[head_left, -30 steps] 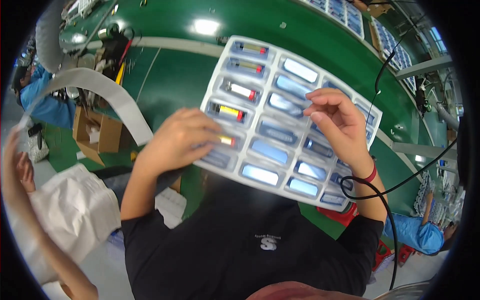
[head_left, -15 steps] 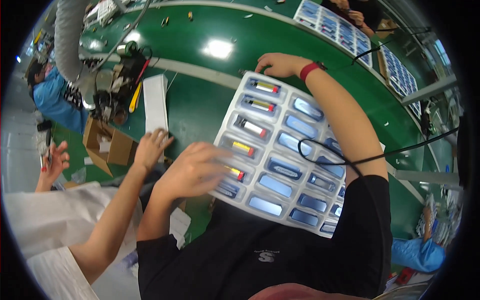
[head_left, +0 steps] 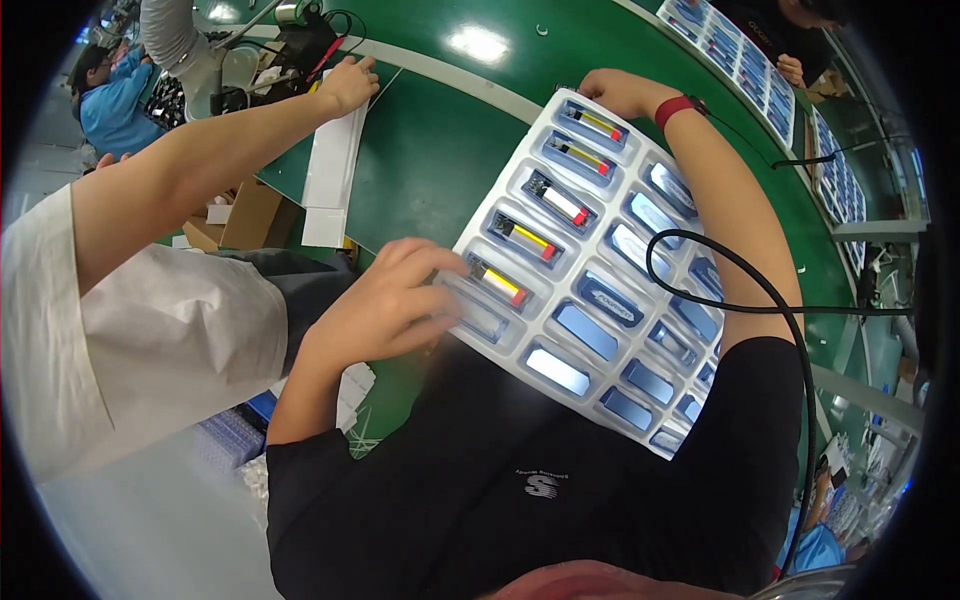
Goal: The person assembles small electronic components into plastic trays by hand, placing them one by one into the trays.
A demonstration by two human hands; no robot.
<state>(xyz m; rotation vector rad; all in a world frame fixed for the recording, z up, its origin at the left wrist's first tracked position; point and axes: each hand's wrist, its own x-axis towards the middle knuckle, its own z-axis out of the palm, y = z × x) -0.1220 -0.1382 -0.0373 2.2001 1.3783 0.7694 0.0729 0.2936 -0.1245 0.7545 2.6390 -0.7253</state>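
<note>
The left hand [head_left: 390,305], blurred, fingers apart, is near a yellow stick [head_left: 503,287] in the white tray [head_left: 560,284]. The right hand [head_left: 622,92] is at its far corner, grip unclear.

Both hands at a white moulded tray [head_left: 546,312] filled with blue pieces [head_left: 587,330]

The left hand [head_left: 390,305], its fingers blurred, is at the tray's near left edge by the lowest pockets of the outer row, where slim parts with red ends [head_left: 527,240] lie in five pockets; whether it grips anything cannot be told. The right hand [head_left: 625,93], above a red wristband [head_left: 680,108], reaches round to the far corner. A black cable [head_left: 840,310] loops across that forearm. On the left, a co-worker's hand [head_left: 348,88] touches a pale strip [head_left: 333,180]
</note>
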